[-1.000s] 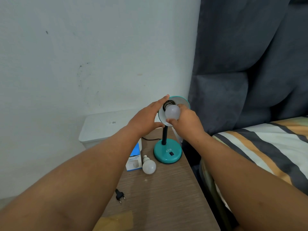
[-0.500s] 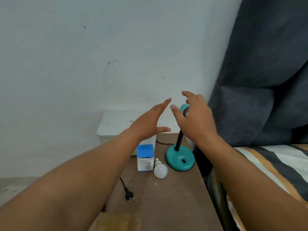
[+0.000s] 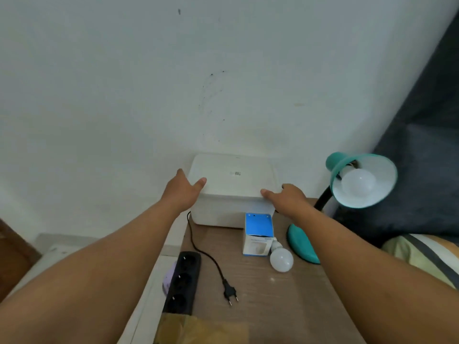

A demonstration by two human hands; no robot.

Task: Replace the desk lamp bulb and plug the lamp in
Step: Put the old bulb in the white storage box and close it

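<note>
Near the table's (image 3: pixel 285 316) front edge lies the light, stiff plug (image 3: pixel 229 292), best pinched by its body; our left hand (image 3: pixel 183 192) and right hand (image 3: pixel 289 198) are open, empty.

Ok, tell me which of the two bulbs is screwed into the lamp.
The bulb inside the teal lamp shade, upper right. The other bulb lies loose on the table, beside the blue-and-white box.

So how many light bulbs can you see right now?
2. One bulb sits screwed into the teal lamp shade. The other bulb lies loose on the desk beside the blue box, which may hide another.
</note>
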